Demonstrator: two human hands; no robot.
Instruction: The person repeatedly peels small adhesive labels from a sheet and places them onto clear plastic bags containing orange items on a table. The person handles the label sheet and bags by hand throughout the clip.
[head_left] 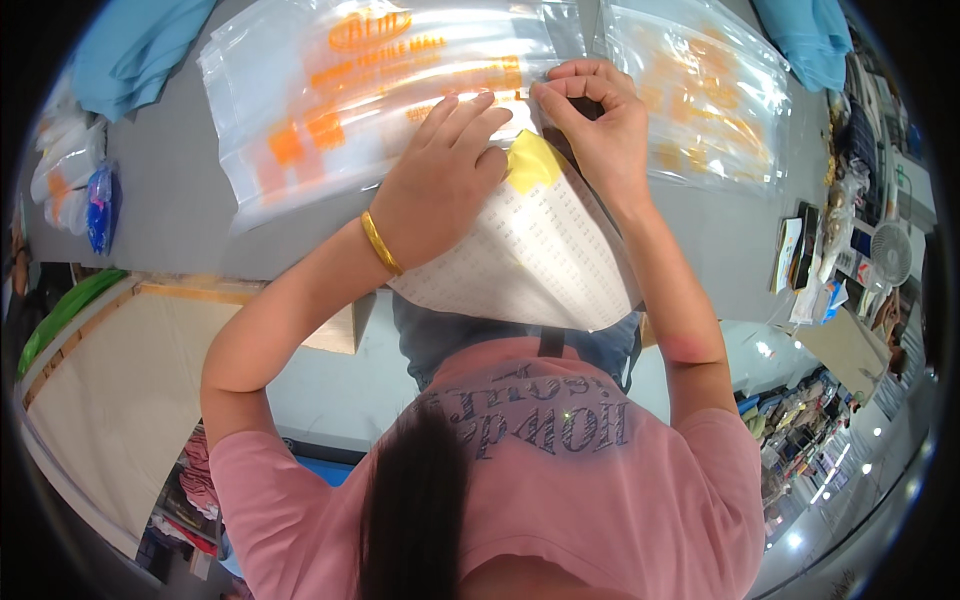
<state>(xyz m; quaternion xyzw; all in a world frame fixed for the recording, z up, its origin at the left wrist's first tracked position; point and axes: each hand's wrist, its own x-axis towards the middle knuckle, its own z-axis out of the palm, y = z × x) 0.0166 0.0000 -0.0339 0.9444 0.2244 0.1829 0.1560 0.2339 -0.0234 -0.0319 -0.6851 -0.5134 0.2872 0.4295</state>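
Pink cloth covers the shoulders nearest the camera, a shirt [590, 480] with dark lettering, and a dark ponytail [415, 500] hangs over it. Beyond the chest, a white sheet [530, 260] with rows of small print slopes across the tabletop's [170, 190] near edge, between the two forearms; its lower part hangs over the person's lap. At its far end a yellow patch [532, 165] sits just beside the left thumb and below the right fingertips. The left hand [440, 190], with a gold bangle [381, 243] at its wrist, covers part of the sheet's left side, its fingers slightly spread and laid on a clear plastic bag [290, 100] with orange print. The right hand [605, 125] bends over that bag's right end, thumb and forefinger pressed together at the tips; whether something thin lies between them I cannot tell. More clear bags [715, 95] lie to its right. Farther out, light blue material lies bunched at the far left [140, 55] and far right [805, 40].
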